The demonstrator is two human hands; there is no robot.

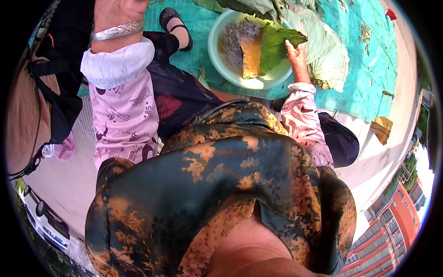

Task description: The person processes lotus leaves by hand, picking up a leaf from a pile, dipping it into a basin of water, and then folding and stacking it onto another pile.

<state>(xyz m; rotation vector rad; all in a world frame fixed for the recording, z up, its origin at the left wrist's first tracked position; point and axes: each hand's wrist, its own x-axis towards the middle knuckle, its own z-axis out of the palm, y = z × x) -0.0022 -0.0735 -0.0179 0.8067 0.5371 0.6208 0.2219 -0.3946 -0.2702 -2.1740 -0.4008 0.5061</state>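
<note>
On the left, my left hand point(120, 14) is raised at the top edge, above a silver bracelet and a rolled white cuff. Its fingers are mostly cut off, so whether it holds anything is hidden. To the right, my right hand point(295, 50) pinches the edge of a large green leaf point(275, 48) with a brown-yellow part point(252, 53). This leaf hangs over a pale blue basin point(215, 57). Dark wet material point(232, 39) and liquid show inside the basin, left of the leaf.
Large pale leaves point(325, 51) are spread right of the basin on a green sheet point(376, 69). A dark shoe point(170, 19) rests at the upper left. Beyond the sheet, a brown scrap point(381, 129) lies on pavement. Another person's bare arm or leg point(27, 111) is at far left.
</note>
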